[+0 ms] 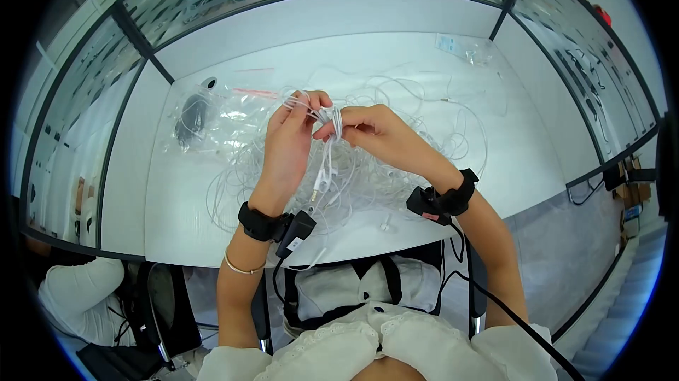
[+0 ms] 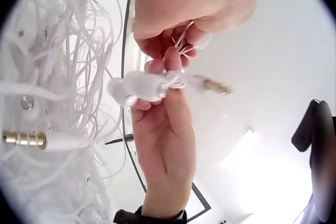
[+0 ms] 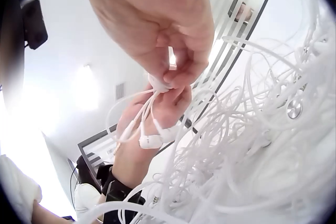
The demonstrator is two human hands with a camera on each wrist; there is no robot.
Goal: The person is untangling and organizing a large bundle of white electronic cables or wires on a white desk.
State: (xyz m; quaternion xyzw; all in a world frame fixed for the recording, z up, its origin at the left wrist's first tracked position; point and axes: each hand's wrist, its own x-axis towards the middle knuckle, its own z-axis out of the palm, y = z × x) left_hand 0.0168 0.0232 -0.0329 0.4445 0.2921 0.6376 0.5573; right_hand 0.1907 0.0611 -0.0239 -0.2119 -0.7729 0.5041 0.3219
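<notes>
Above the tabletop both hands work on one pair of white wired earphones (image 1: 337, 126), its cable gathered in loops. My left hand (image 1: 288, 137) pinches the looped cable between thumb and fingers. Close beside it, my right hand (image 1: 385, 137) holds the bundle with curled fingertips. White earbuds (image 2: 142, 86) and a gold-tipped plug (image 2: 216, 86) dangle from the bundle in the left wrist view. The right wrist view shows the earbuds (image 3: 150, 141) hanging below the joined fingertips. Beneath the hands spreads a large tangle of white earphone cables (image 1: 353, 179).
Clear plastic bags (image 1: 237, 116) lie on the left of the white table (image 1: 516, 141), near a dark rounded object (image 1: 192, 119). Another small clear bag (image 1: 477, 52) is at the back right. Low partitions (image 1: 318, 17) with glass tops enclose the desk. A person's white sleeve (image 1: 81, 292) shows at left.
</notes>
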